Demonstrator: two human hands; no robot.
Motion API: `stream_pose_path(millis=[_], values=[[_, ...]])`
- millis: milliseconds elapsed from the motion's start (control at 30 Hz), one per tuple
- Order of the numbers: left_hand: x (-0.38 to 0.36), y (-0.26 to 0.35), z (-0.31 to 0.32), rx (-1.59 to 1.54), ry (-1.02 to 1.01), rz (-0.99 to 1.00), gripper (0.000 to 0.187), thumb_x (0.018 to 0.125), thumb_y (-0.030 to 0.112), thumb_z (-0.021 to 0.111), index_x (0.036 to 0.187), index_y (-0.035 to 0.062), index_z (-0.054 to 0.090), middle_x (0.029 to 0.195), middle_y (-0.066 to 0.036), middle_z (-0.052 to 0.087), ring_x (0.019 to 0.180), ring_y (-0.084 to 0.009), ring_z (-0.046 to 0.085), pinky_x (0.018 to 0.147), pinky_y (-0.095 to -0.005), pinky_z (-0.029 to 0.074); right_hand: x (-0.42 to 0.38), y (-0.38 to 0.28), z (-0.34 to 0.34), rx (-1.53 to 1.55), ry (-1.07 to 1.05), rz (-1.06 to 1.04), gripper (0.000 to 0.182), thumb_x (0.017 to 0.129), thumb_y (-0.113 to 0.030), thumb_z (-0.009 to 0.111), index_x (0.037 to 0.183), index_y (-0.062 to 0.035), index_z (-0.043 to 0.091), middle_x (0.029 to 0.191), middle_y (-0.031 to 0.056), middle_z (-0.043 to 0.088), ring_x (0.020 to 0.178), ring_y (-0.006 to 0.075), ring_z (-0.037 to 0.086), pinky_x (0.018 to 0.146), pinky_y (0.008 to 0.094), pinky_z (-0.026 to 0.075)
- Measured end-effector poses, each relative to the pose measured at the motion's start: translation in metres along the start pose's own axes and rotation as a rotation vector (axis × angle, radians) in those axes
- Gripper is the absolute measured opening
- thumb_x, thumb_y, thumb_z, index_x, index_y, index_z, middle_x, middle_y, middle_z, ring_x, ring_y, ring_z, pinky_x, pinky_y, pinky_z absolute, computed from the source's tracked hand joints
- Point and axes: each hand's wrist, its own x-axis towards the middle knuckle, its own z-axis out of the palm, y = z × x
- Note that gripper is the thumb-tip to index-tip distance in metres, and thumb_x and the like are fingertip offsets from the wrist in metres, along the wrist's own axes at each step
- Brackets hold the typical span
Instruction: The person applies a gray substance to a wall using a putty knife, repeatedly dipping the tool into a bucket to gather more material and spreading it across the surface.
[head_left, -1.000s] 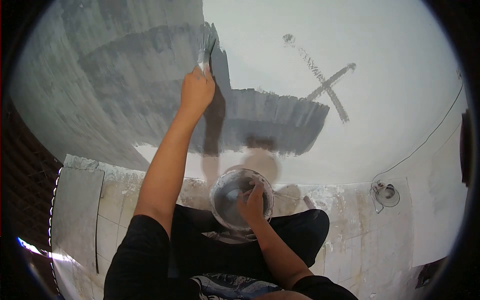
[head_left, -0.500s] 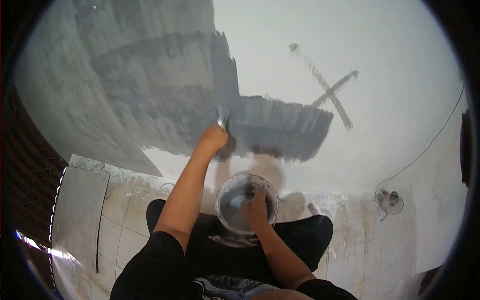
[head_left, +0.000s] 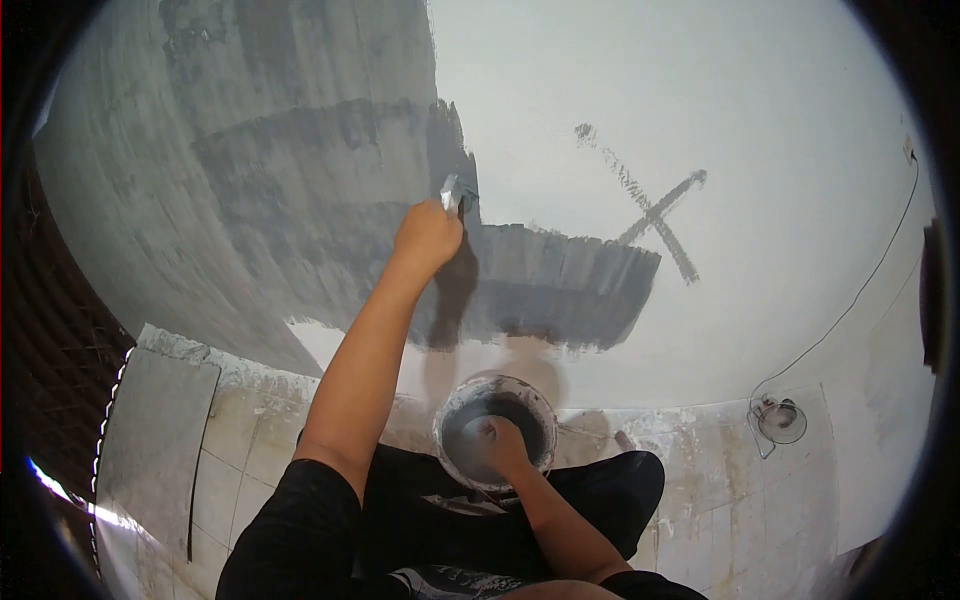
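My left hand [head_left: 428, 238] is closed around a paintbrush [head_left: 452, 191] whose head presses against the wall, at the right edge of the dark grey paint [head_left: 350, 165]. My right hand [head_left: 507, 447] reaches into a round bucket [head_left: 545, 400] with a paint-smeared rim, between my legs. Its fingers look curled over the grey contents; whatever they grip is hidden. Fresh grey paint spreads rightward in a low band [head_left: 560, 285] along the wall. To the right of the brush, the wall [head_left: 540, 110] is white.
A grey brushed X mark [head_left: 655, 215] is on the white wall. At the right, a wire-framed round object [head_left: 781, 420] sits on the tiled floor, and a thin cable [head_left: 850, 310] runs up from it. A grey board [head_left: 155, 430] lies at the left.
My left hand and the brush have moved up along the wall at the paint's edge. My right hand has shifted slightly left inside the bucket. The view has tilted a little upward.
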Motion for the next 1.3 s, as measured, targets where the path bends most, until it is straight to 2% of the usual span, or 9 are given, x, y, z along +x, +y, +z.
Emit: stream_pose_path(millis=[100,300,400,600,867,1000,1100,1200,1300], values=[[0.008,0.006,-0.003,-0.08,0.092,0.016,0.039,0.094,0.026,0.048,0.091,-0.0099,0.065,0.093,-0.034,0.064,0.092,-0.0486,0.061,0.082,-0.0516,0.049,0.001,-0.007,-0.007,-0.018,-0.056,0.018,0.015,0.079,-0.015,0.062,0.086,-0.0023,0.066,0.085,0.0172,0.066,0.08,0.0333,0.065,0.073,0.0396,0.051],[0.031,0.03,-0.026,-0.15,0.301,0.153,0.041,0.095,0.027,0.049,0.088,-0.0108,0.063,0.089,-0.034,0.063,0.088,-0.0495,0.061,0.079,-0.0529,0.048,-0.002,-0.005,0.0,-0.029,0.026,0.02,0.016,0.083,-0.017,0.061,0.088,-0.0019,0.066,0.087,0.0199,0.066,0.084,0.0387,0.064,0.075,0.0426,0.05],[0.035,0.045,-0.037,-0.14,0.401,0.177,0.04,0.095,0.027,0.049,0.088,-0.0095,0.063,0.088,-0.034,0.063,0.086,-0.0493,0.061,0.077,-0.0522,0.049,0.001,-0.012,-0.011,-0.07,-0.07,0.009,0.018,0.084,-0.018,0.061,0.089,-0.0016,0.066,0.089,0.0216,0.066,0.087,0.041,0.063,0.076,0.0442,0.05],[0.022,0.064,-0.063,-0.386,0.634,0.267,0.038,0.096,0.027,0.049,0.088,-0.0059,0.064,0.085,-0.034,0.063,0.083,-0.0486,0.062,0.074,-0.0523,0.049,0.003,-0.003,-0.003,0.026,-0.059,0.053,0.017,0.082,-0.018,0.061,0.09,-0.0039,0.067,0.091,0.0219,0.067,0.088,0.0403,0.064,0.077,0.0452,0.05],[0.012,-0.011,0.018,0.022,0.427,0.214,0.038,0.094,0.027,0.051,0.085,-0.0077,0.062,0.085,-0.033,0.062,0.084,-0.049,0.061,0.076,-0.0549,0.048,-0.003,-0.002,0.004,0.049,-0.069,-0.005,0.015,0.078,-0.013,0.06,0.088,-0.0039,0.066,0.085,0.0188,0.066,0.084,0.0373,0.065,0.077,0.041,0.051],[-0.031,-0.052,0.065,-0.004,0.137,-0.123,0.04,0.094,0.029,0.051,0.088,-0.0082,0.062,0.09,-0.033,0.063,0.094,-0.0489,0.06,0.082,-0.0542,0.048,-0.003,-0.007,0.0,0.061,-0.105,0.051,0.016,0.077,-0.012,0.059,0.088,-0.003,0.066,0.084,0.0183,0.066,0.082,0.0348,0.065,0.075,0.0393,0.051],[-0.052,-0.082,0.096,-0.044,-0.016,-0.213,0.038,0.093,0.027,0.052,0.091,-0.0088,0.063,0.088,-0.031,0.065,0.083,-0.0443,0.066,0.075,-0.0511,0.052,-0.005,-0.011,-0.003,0.133,-0.082,0.045,0.016,0.077,-0.011,0.059,0.088,-0.0021,0.066,0.084,0.018,0.067,0.08,0.033,0.066,0.074,0.0391,0.051],[-0.074,-0.08,0.094,-0.104,-0.246,-0.389,0.036,0.091,0.024,0.052,0.092,-0.0107,0.062,0.077,-0.026,0.067,0.061,-0.0361,0.067,0.061,-0.0456,0.054,-0.006,-0.015,-0.01,0.122,-0.104,0.029,0.017,0.076,-0.012,0.059,0.088,-0.0014,0.066,0.082,0.0175,0.067,0.078,0.0323,0.066,0.072,0.0391,0.051],[-0.095,-0.085,0.09,-0.191,-0.324,-0.404,0.034,0.089,0.021,0.052,0.087,-0.0114,0.062,0.065,-0.02,0.065,0.044,-0.0287,0.062,0.049,-0.0403,0.052,-0.006,-0.018,-0.009,0.172,-0.107,0.097,0.018,0.075,-0.012,0.06,0.088,-0.0009,0.066,0.08,0.0168,0.066,0.076,0.0318,0.065,0.07,0.0384,0.051]])
